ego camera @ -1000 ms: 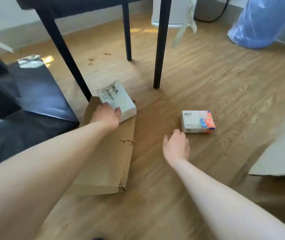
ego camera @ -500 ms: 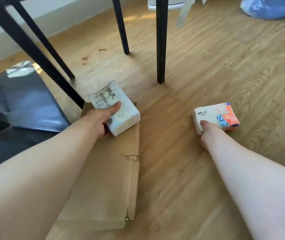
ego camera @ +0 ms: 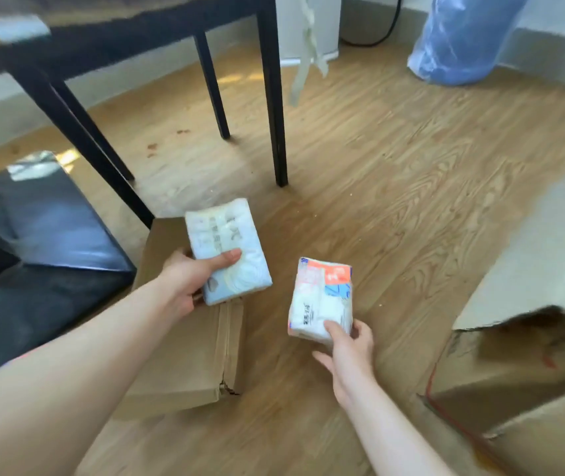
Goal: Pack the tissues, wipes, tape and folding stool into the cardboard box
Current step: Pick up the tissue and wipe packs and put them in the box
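My left hand [ego camera: 193,281] grips a white, pale-blue tissue pack [ego camera: 227,250] by its near edge, lifted above a flattened piece of cardboard [ego camera: 184,352] on the floor. An orange, blue and white tissue pack [ego camera: 320,298] is held upright above the floor in my right hand [ego camera: 348,352], which clasps its lower end. At the right edge stands the open cardboard box [ego camera: 528,383], its flap [ego camera: 535,259] raised; the inside is in shadow. Wipes, tape and folding stool do not show.
A black table stands ahead, its nearest leg [ego camera: 275,108] just beyond the packs. A dark chair seat [ego camera: 54,228] is at the left. A blue plastic bag [ego camera: 463,36] leans at the back right. Bare wood floor [ego camera: 411,166] lies between the table and the box.
Both hands have lifted their tissue packs off the floor and cardboard and drawn them nearer. The view swung right and the box came into sight.
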